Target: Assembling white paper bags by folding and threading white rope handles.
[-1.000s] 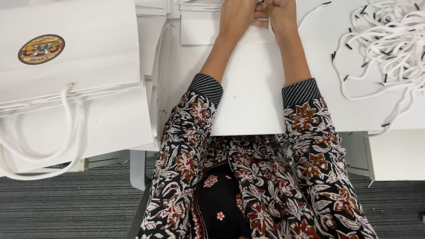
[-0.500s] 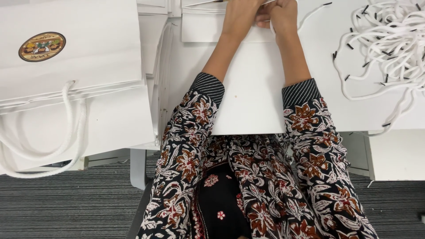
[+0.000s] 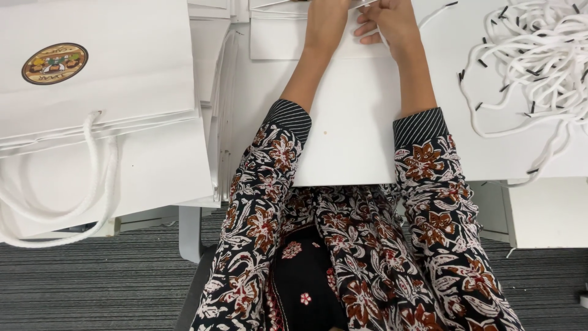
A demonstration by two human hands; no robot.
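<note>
At the far left we see a stack of finished white paper bags (image 3: 98, 79) lying flat, the top one bearing a round coloured emblem (image 3: 54, 63), with white rope handles (image 3: 92, 178) looping down over the table edge toward the grey carpet (image 3: 92, 288).

Moving right, a row of flat white sheets stands on edge (image 3: 220, 110) just beside that stack.

In the middle lies the flat white paper bag (image 3: 349, 122) we are working on. Its long axis runs away from our body, near edge overhanging our lap, far end pointing toward the top of the view. Our left hand (image 3: 327, 15) rests at that far end, mostly cut off by the frame; we cannot tell whether its fingers grip or only press. Our right hand (image 3: 392, 21) sits touching the same far end, just beside the left, fingers curled and bent inward as if pinching something small at the bag's top; what it pinches is hidden. Both forearms lie over the bag, so the bag extends from under the hands back between the patterned sleeves (image 3: 269, 159).

A single white cord (image 3: 438, 9) trails just right of the right hand. Farther right, well apart from the hands, a loose heap of white cords with black tips (image 3: 527, 55) lies on the white table (image 3: 551, 147).
</note>
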